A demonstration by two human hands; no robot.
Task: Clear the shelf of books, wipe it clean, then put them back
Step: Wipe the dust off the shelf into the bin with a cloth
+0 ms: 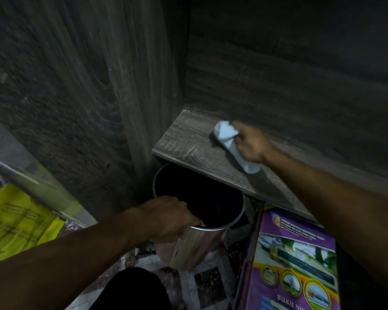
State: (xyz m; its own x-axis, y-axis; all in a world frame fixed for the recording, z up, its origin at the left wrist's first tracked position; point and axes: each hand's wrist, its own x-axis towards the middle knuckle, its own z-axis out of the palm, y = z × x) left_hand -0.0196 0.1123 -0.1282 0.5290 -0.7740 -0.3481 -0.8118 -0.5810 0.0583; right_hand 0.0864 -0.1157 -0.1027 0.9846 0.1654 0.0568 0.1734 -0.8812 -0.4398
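A dark wood-grain shelf board (188, 139) runs from centre to the right and carries no books. My right hand (253, 143) grips a crumpled white cloth (230, 143) and holds it down on the board near the back wall; the hand is blurred. Below the shelf's front edge stands a shiny metal bin (202, 240) with a dark inside. My left hand (168, 218) grips its near rim, fingers curled over the edge. A purple book (300, 260) with photo panels lies at the lower right, under my right forearm.
A tall wooden side panel (76, 97) closes off the left of the shelf. Yellow printed bags (18, 222) and a pale diagonal rail (31, 189) lie at the far left. Patterned floor tiles (208, 287) show below the bin, with a dark shape at the bottom centre.
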